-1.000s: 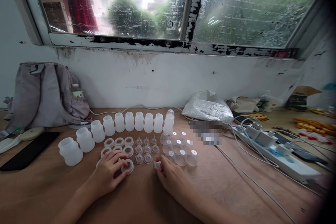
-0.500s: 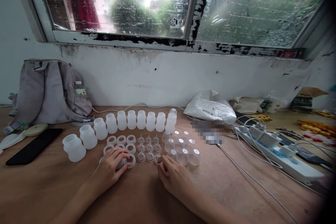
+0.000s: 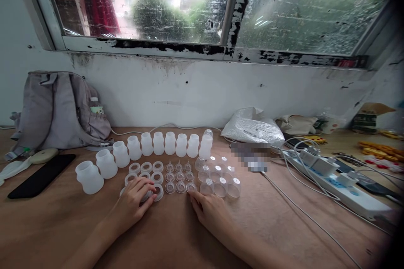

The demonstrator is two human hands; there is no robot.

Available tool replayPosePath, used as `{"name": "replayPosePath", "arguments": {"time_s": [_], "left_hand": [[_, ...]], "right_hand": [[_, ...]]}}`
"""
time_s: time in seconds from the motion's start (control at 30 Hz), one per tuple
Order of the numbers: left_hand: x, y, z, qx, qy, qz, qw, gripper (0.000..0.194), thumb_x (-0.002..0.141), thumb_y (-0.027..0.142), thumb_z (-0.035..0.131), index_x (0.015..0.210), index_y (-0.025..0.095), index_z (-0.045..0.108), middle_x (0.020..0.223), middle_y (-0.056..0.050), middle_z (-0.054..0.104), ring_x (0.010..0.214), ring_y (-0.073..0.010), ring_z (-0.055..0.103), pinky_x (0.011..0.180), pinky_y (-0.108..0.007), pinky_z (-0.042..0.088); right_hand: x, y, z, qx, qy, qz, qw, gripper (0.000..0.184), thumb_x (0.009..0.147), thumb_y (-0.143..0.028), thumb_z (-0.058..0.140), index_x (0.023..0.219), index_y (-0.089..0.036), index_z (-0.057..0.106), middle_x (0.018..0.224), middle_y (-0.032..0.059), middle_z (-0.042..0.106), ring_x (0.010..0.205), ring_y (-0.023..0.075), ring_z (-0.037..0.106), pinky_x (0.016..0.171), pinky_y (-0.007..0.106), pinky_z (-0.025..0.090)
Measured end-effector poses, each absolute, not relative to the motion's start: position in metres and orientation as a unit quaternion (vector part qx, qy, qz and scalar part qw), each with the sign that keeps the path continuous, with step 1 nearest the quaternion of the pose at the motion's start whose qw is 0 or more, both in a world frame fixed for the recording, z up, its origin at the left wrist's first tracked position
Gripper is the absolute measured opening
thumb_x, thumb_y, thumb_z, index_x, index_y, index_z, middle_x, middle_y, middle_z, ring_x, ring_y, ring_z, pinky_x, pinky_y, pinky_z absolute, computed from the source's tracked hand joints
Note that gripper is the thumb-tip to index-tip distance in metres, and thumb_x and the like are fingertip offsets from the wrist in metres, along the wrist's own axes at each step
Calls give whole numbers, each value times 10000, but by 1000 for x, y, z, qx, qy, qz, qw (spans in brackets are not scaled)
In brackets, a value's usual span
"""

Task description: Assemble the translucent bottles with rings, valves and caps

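My left hand rests over the front rows of white plastic bottle rings, fingers spread and slightly bent. Its thumb lies beside the front right ring, and the hand hides some rings. My right hand is low on the table, its index finger stretched to the near edge of a clear bottle nipple. The thumb is a little apart from that finger, with nothing visible between them. More clear nipples stand in rows between my hands. Clear dome caps are grouped right of them.
Frosted bottles form a curved row behind; the rightmost bottle wears a clear cap. A black phone and grey backpack are left. A silvery bag, power strip and cables are right, below the window wall.
My right fingers have drawn slightly back and straightened, showing more of the front right nipple, which sits a little further right. My left hand has stayed in place.
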State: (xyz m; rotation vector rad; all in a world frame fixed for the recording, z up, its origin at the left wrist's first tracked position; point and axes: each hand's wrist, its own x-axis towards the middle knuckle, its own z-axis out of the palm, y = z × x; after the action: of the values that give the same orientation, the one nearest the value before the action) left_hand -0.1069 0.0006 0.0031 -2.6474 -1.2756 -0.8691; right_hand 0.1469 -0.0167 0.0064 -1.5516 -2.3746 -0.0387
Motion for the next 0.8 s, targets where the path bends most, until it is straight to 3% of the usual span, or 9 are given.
{"name": "replayPosePath", "arguments": {"time_s": [0.8], "left_hand": [[-102,-7,15,-860,-433,-269,17,140,821,237,426,818,209,564,956,-38,571,955,-189,493,825,-327,411]], "right_hand": [[146,-16,6,-555,-819,-24,145,273,863,-206,325,898,-235,594,703,4,672,606,154,621,490,242,307]]}}
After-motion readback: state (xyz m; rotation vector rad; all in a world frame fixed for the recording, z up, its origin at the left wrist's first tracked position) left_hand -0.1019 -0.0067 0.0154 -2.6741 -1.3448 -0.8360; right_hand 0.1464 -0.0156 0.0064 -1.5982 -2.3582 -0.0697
